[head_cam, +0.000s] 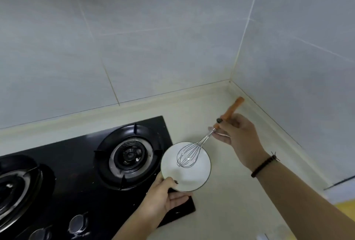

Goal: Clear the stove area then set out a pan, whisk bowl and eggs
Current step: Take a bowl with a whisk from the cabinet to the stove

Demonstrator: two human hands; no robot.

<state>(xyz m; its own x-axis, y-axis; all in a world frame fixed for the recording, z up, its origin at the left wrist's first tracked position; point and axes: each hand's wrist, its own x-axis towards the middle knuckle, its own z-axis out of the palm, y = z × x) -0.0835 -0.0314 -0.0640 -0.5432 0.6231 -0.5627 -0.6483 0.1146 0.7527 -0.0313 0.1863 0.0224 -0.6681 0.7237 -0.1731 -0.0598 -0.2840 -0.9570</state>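
white bowl (186, 168) at the right edge of the black stove (80, 178), partly over the counter (230, 191). left hand (163, 197) grips its near rim, thumb on top. right hand (238, 136) pinches the whisk (203, 143) by its orange handle, wire head inside the bowl.

The bowl (186, 170) the left hand (163, 199) holds is plain white with a thin dark rim. The whisk (203, 141) in the right hand (238, 136) has silver wires and an orange handle. A dark beaded bracelet (264, 164) rings that wrist. Left of the hands, the stove (80, 172) is glossy black with silvery burner rings. The counter (230, 191) beneath the hands is cream; the wall tiles (134, 37) beyond are pale grey, faintly streaked.
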